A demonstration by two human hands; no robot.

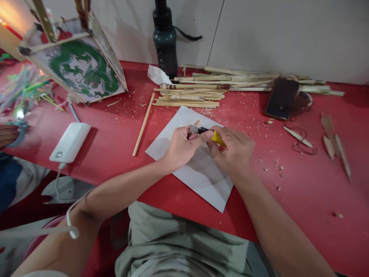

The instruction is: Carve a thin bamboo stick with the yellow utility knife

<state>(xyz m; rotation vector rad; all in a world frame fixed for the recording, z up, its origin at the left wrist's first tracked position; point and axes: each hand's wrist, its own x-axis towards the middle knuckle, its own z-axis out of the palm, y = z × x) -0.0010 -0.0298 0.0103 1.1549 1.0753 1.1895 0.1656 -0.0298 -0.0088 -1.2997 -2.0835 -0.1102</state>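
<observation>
Both my hands meet over a white sheet of paper [198, 177] on the red table [302, 181]. My right hand [233, 152] is closed around a yellow-handled utility knife [216, 137] whose blade points left. My left hand [181, 146] is closed on a small bamboo piece [197, 123] that pokes out above the fingers, with its thumb resting against the knife. The blade meets the piece between the two hands.
A pile of bamboo sticks [190, 96] lies at the back, with one long stick [143, 124] to the left. A dark bottle [165, 38], a phone [281, 98], a white power bank [70, 141], a dragon lantern [77, 65] and scattered shavings surround the paper. Another person's hand [7, 134] is at far left.
</observation>
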